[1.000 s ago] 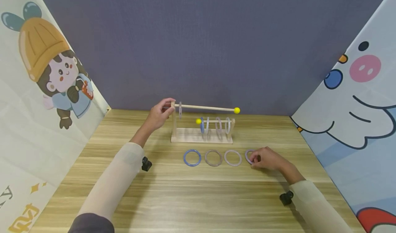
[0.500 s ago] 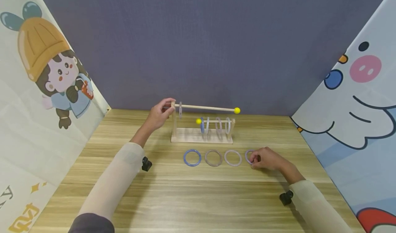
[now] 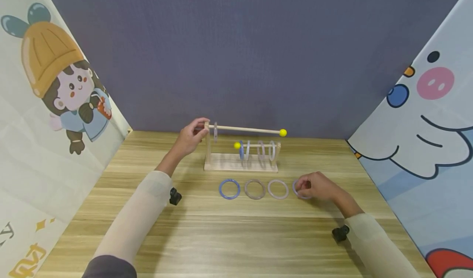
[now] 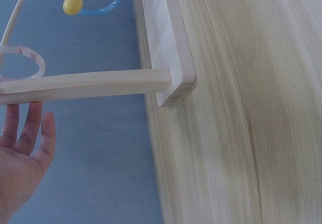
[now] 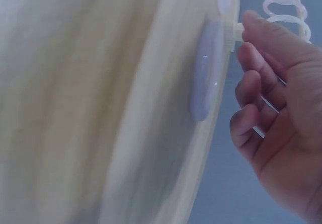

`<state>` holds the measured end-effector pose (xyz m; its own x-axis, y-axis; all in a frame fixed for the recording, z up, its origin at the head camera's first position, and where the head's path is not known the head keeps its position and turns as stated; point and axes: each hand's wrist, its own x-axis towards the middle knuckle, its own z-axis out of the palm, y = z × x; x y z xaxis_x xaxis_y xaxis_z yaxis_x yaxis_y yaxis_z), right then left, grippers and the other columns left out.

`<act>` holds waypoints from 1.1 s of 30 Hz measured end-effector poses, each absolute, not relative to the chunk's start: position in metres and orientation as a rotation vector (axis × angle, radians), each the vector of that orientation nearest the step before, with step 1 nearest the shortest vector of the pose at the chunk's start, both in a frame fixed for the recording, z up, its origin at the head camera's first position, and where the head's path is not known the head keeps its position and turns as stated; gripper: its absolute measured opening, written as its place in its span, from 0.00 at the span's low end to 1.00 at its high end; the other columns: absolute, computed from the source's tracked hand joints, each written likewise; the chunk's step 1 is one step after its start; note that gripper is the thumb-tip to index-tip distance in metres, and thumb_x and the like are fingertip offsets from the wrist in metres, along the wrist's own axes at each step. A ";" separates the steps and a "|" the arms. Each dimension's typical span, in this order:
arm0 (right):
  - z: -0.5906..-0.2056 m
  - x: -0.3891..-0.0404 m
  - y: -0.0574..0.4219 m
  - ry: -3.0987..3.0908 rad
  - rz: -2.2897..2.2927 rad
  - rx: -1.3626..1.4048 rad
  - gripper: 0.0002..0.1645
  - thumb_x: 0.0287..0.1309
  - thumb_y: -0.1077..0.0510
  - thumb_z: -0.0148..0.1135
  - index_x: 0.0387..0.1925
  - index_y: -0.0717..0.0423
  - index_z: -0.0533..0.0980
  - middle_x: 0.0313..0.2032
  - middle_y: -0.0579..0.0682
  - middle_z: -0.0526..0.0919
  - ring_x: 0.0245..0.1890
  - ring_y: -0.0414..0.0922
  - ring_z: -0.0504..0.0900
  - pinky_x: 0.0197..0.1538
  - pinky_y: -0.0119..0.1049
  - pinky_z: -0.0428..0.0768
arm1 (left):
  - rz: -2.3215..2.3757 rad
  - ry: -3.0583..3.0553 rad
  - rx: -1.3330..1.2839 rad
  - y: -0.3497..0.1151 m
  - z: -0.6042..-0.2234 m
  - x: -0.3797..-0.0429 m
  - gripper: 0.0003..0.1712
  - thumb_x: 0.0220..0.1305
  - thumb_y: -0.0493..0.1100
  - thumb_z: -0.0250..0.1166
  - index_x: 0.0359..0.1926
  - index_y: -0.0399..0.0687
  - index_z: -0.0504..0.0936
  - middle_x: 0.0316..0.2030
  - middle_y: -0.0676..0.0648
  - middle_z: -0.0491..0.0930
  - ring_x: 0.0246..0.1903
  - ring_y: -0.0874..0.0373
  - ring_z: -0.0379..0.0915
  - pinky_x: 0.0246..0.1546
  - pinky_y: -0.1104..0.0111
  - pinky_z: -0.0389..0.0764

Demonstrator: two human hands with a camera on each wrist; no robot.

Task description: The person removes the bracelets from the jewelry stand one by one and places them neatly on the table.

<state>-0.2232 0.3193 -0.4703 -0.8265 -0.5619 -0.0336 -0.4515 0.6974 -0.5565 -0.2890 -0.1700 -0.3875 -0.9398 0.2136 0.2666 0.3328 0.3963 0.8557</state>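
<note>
on a pale cloth (image 3: 22, 126) well to the left of the left hand, a dark letter that looks like a "y" (image 3: 10, 228) is cut off near the edge, above gold lettering (image 3: 31, 261) i can't make out. the left hand (image 3: 190, 138) has its thumb and fingers around the top of the upright of a wooden stand (image 3: 221, 166). just right of that hand one pale ring (image 3: 216, 136) hangs on the upper rod (image 3: 247, 129), tipped with a yellow ball (image 3: 283, 133); lower and further right, four more rings hang on the lower rod. nearer the person, on the table (image 3: 221, 237), a row runs toward the right hand (image 3: 318, 186): blue ring (image 3: 220, 189), brownish ring (image 3: 255, 198), pale pink ring (image 3: 278, 198), purple ring (image 3: 294, 187). the right hand is over the purple one, fingers loosely curled, thumb near the index finger, pinching nothing; its wrist view shows the ring apart from the fingertips. cartoon shapes cover the cloth (image 3: 388, 134) right of it.
</note>
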 end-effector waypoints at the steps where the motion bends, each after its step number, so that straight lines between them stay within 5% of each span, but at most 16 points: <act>1: -0.469 -0.224 0.318 2.718 -0.816 -0.817 0.05 0.56 0.57 0.75 0.34 0.48 0.85 0.26 0.37 0.83 0.27 0.30 0.76 0.30 0.27 0.77 | -1.591 -2.525 -0.502 -0.170 -0.388 -0.289 0.24 0.77 0.48 0.58 0.69 0.49 0.71 0.60 0.36 0.79 0.54 0.35 0.77 0.51 0.41 0.82; 10: -0.455 -0.232 0.301 2.819 -0.838 -0.907 0.06 0.66 0.56 0.67 0.40 0.54 0.86 0.29 0.41 0.85 0.28 0.29 0.77 0.31 0.28 0.78 | -1.605 -2.515 -0.510 -0.171 -0.389 -0.290 0.22 0.77 0.47 0.58 0.68 0.51 0.72 0.59 0.36 0.79 0.54 0.32 0.77 0.52 0.38 0.80; 25: -0.435 -0.239 0.252 2.894 -1.035 -0.941 0.11 0.67 0.57 0.65 0.46 0.57 0.85 0.30 0.43 0.85 0.27 0.33 0.77 0.30 0.29 0.78 | -1.595 -2.522 -0.503 -0.169 -0.388 -0.288 0.22 0.77 0.48 0.59 0.68 0.52 0.72 0.59 0.37 0.79 0.54 0.33 0.77 0.50 0.42 0.82; 33: -0.425 -0.245 0.219 2.911 -1.238 -0.883 0.10 0.66 0.58 0.67 0.47 0.54 0.85 0.31 0.47 0.86 0.26 0.37 0.78 0.28 0.30 0.78 | -1.570 -2.519 -0.495 -0.170 -0.387 -0.289 0.22 0.76 0.47 0.59 0.67 0.51 0.72 0.59 0.37 0.80 0.52 0.37 0.80 0.44 0.59 0.84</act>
<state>-0.2450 0.2190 -0.4247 -0.8461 -0.4205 0.3275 -0.5276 0.5735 -0.6267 -0.2889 -0.1699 -0.3874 -0.9375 0.2051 0.2812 0.3428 0.4041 0.8480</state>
